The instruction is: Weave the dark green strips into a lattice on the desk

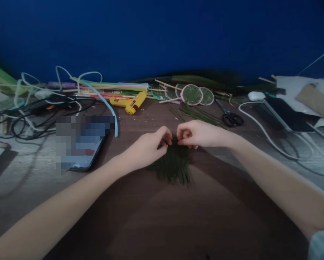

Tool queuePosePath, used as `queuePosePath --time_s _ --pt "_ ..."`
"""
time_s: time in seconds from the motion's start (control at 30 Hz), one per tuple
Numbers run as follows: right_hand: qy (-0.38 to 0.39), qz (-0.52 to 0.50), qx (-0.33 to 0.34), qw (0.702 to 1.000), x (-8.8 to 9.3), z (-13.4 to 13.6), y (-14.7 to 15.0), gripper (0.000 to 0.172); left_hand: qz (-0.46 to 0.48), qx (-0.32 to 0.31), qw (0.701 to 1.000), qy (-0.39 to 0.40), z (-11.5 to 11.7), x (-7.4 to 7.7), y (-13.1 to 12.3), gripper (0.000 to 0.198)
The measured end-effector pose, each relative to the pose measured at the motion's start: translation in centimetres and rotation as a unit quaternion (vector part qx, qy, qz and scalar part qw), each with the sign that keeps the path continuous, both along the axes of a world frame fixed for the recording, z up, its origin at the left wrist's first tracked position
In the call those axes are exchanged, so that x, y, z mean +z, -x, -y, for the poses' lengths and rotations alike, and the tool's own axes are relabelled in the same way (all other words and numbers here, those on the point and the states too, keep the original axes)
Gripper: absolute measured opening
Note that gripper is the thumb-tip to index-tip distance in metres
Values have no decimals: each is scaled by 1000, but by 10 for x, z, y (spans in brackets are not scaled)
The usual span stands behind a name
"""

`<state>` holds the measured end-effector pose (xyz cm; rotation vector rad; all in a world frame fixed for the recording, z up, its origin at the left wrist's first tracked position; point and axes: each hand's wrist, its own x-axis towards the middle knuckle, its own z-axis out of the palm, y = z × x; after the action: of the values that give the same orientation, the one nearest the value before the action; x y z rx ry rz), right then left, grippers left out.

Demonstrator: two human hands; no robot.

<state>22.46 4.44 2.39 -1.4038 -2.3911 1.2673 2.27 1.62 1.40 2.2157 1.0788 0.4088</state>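
Note:
A dark green mat of woven leaf strips (175, 166) lies on the brown table, its loose ends fanning out towards me. My left hand (152, 146) is closed at the mat's upper left, thumb and fingers pinched on the strips. At the upper right, my right hand (197, 133) has its fingers curled in a pinch on the same strips. The two hands are close together, a small gap between their fingertips. Exactly which strips each one grips is hidden by the fingers. Beyond my right hand lie loose green leaf strips (202, 113).
Behind are a yellow glue gun (131, 103), round woven fans (191, 94) with sticks and black-handled scissors (232, 118). A phone (90, 144) and blue strip (113, 112) lie left, with tangled cables (18, 122). Another phone (290, 113) with a white cable lies right.

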Motion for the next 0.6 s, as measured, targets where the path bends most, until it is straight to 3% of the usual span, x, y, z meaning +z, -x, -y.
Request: queuePosePath --time_s 0.3,0.6 --pt "-54 34 -3 998 0 2 2 8 -7 -25 999 -33 1 -2 -4 22" --pt "22 -84 -9 996 7 -1 0 7 -29 -1 999 -33 3 -2 -7 16"
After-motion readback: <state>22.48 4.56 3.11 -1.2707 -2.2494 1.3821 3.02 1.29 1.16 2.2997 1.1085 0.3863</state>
